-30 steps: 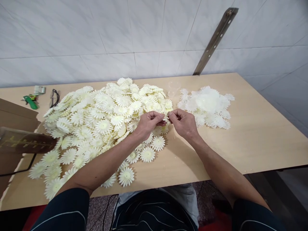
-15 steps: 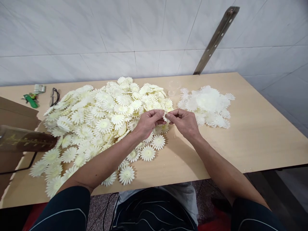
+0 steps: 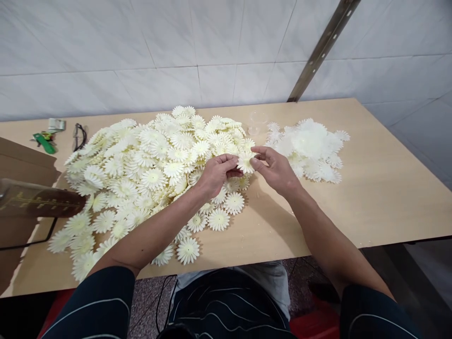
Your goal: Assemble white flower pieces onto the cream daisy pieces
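Observation:
My left hand point(image 3: 214, 174) and my right hand point(image 3: 276, 168) meet over the middle of the wooden table point(image 3: 381, 188). Together they pinch one cream plastic daisy flower point(image 3: 245, 161), thumbs and fingertips closed on its edges. Just left of the hands lies a big heap of cream daisy flowers point(image 3: 141, 174). To the right sits a smaller pile of whiter flowers point(image 3: 310, 148). A few loose daisies point(image 3: 219, 219) lie under my left wrist.
A small clear plastic cup point(image 3: 256, 123) stands between the two piles at the back. A green tool point(image 3: 44, 142) and black glasses point(image 3: 79, 135) lie at the far left. A cardboard box point(image 3: 21, 188) sits at the left edge. A tiled wall rises behind.
The hands have lifted slightly toward the back and the daisy between them now shows face-up; the camera view has tilted down a little.

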Demonstrator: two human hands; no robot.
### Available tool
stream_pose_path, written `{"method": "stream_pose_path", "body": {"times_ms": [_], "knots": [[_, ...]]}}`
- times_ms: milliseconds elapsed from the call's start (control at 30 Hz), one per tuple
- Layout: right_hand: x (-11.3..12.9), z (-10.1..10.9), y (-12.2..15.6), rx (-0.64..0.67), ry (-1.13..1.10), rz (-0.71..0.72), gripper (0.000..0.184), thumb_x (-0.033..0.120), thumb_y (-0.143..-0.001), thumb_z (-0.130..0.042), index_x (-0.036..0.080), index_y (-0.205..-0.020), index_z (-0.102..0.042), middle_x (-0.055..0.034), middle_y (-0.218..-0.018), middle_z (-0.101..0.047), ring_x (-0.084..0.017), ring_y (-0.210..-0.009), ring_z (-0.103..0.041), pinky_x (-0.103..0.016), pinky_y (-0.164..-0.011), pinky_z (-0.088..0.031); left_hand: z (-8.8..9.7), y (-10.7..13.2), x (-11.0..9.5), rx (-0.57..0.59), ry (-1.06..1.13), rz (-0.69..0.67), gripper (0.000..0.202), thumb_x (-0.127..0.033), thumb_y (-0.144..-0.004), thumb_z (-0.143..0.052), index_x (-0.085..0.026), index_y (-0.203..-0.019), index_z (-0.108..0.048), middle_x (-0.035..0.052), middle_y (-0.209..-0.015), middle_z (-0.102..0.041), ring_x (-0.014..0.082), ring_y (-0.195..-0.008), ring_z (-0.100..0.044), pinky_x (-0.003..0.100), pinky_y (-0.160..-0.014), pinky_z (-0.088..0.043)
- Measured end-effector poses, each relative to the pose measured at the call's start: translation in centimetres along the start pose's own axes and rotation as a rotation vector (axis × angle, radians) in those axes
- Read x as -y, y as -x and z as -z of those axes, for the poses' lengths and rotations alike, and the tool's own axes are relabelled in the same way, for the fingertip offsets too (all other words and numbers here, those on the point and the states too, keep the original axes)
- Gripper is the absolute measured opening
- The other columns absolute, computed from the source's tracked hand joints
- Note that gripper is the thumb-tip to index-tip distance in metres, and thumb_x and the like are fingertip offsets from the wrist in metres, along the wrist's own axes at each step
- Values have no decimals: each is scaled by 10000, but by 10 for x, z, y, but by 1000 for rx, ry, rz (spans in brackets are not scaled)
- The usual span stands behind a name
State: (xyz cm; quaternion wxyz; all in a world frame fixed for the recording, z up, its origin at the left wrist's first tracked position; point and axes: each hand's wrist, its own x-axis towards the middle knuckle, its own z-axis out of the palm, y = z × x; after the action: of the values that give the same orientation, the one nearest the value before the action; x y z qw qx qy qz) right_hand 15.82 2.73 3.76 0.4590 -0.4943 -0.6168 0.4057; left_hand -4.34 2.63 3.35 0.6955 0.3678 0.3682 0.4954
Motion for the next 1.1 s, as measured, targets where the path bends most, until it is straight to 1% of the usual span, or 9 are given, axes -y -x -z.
{"method": "stream_pose_path", "body": {"times_ms": [100,200,367,500,667,767,833,967,1100], "knots": [[-1,6,-4,120,-102,-66,763,808,-725,-927,204,-1173,-796,-116,-1085,-830,-265,-987,-760,-400,-850,-642,-2,2,-1,11,-60,27,405,-419,-719,-1040,-153,-831,-756,32,-785,-742,135,-678,-691,304,-714,-623],[4,7,-4,234,-124,-131,629,741,-684,-986,193,-935,-804,-64,-865,-790,-210,-791,-707,-365,-750,-625,-4,3,-1,-24,-126,-9,361,-406,-781,-1006,-154,-841,-754,21,-765,-722,125,-650,-671,279,-668,-595],[10,7,-3,242,-100,-176,584,722,-636,-1015,212,-784,-770,-24,-749,-724,-181,-694,-657,-342,-667,-626,-4,3,0,-55,-284,-117,234,-322,-862,-936,-166,-827,-766,13,-691,-700,121,-604,-637,264,-620,-534],[7,9,-4,285,-51,-178,591,745,-675,-983,217,-671,-717,6,-636,-612,-169,-654,-619,-333,-663,-607,-4,5,2,-51,-394,-161,218,-336,-881,-910,-172,-819,-779,17,-649,-698,132,-601,-641,266,-612,-514],[6,10,-3,202,151,-122,648,820,-785,-857,212,-651,-677,-27,-603,-658,-187,-608,-630,-316,-592,-488,-4,6,4,-9,-324,-157,339,-483,-909,-897,-162,-903,-789,34,-705,-725,147,-657,-688,277,-660,-572],[11,8,0,146,256,-74,671,841,-881,-751,223,-646,-639,-48,-611,-699,-206,-609,-662,-322,-604,-482,-5,5,4,38,-243,-116,418,-539,-899,-911,-152,-971,-769,41,-758,-741,162,-701,-730,291,-693,-610],[15,4,2,102,279,-30,682,849,-916,-708,229,-642,-626,-44,-611,-696,-205,-607,-656,-328,-620,-497,-5,4,5,36,-187,-54,454,-507,-860,-960,-150,-1036,-741,37,-787,-750,168,-698,-748,302,-695,-620],[14,-5,3,57,39,-27,652,879,-808,-808,236,-767,-708,-29,-731,-731,-216,-679,-701,-351,-679,-598,-6,4,4,25,-111,44,496,-380,-820,-1009,-149,-1136,-705,53,-873,-775,175,-690,-767,312,-682,-620],[7,-7,1,58,-34,-91,689,892,-669,-902,231,-759,-730,-27,-718,-731,-223,-684,-713,-368,-687,-631,-5,4,0,16,-144,-20,423,-403,-808,-1009,-156,-1045,-761,46,-851,-766,148,-686,-740,284,-654,-600]]}}
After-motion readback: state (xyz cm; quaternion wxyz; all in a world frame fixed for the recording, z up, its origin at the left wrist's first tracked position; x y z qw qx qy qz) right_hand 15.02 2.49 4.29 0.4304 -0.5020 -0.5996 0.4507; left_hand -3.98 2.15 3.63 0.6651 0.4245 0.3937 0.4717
